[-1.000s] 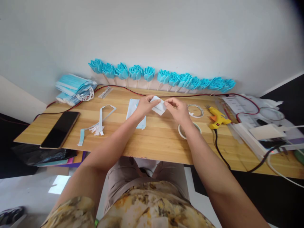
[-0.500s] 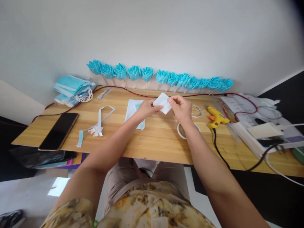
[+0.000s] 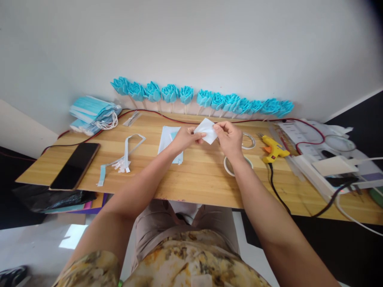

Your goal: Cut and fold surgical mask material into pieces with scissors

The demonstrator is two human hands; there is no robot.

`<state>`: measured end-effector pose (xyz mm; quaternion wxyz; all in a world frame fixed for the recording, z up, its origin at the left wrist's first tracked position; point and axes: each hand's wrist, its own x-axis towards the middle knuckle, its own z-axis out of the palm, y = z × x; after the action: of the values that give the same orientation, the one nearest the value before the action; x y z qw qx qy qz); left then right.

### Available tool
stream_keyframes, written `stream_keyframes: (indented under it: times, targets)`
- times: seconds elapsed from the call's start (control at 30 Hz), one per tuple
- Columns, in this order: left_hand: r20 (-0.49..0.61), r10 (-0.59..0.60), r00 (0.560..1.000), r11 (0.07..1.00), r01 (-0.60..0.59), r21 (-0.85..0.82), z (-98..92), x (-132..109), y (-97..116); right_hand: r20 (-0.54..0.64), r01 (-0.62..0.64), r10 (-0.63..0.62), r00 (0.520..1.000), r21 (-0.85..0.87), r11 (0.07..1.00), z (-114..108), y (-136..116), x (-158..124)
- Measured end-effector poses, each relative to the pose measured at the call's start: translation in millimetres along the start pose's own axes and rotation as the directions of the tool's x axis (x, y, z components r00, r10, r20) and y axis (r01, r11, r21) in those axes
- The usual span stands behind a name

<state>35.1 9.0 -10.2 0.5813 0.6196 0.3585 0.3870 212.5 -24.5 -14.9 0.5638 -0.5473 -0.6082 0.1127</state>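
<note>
Between my two hands, above the table, is a small pale square of fabric point(image 3: 207, 130), held with one corner pointing up. My left hand point(image 3: 189, 138) pinches its left edge between thumb and fingers. At the opposite edge my right hand point(image 3: 229, 135) is closed on it the same way. Below my left hand, partly covered by it, lie pale blue mask fabric sheets point(image 3: 166, 138). Under my right wrist is a tape roll point(image 3: 229, 166), and a second, thinner roll point(image 3: 249, 141) lies just beyond that hand.
Several blue fabric flowers point(image 3: 170, 93) on sticks lean against the wall. Stacked face masks point(image 3: 91, 111), a phone point(image 3: 75, 166) and cut strips point(image 3: 125, 157) are on the left. A yellow glue gun point(image 3: 274, 149), its cord and a power strip point(image 3: 317, 175) lie on the right.
Both hands keep their pinch on the fabric square, which has turned very slightly. The whole view has shifted a little; nothing else has visibly moved.
</note>
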Motion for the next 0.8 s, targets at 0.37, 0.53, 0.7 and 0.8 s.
stream_keyframes:
  times: [0.37,0.53,0.7,0.8]
  targets:
    - [0.035,0.027,0.999,1.000,-0.027,-0.016,-5.0,1.8,-3.4,0.020,0.009,-0.010,1.000,0.036,0.999,0.7,-0.9,-0.2]
    - [-0.027,0.118,0.993,0.991,-0.119,-0.055,-4.9,2.7,1.0,0.075,0.046,-0.048,0.996,0.032,0.998,1.4,-5.9,-1.5]
    - [-0.073,0.149,0.986,0.982,-0.156,-0.104,-5.7,-0.3,8.9,0.084,0.058,-0.060,0.995,0.027,0.998,2.6,-9.1,-3.1]
    - [-0.059,0.145,0.988,0.978,-0.152,-0.144,-5.4,0.3,6.9,0.089,0.065,-0.068,0.994,0.030,0.997,2.9,-9.4,-3.6]
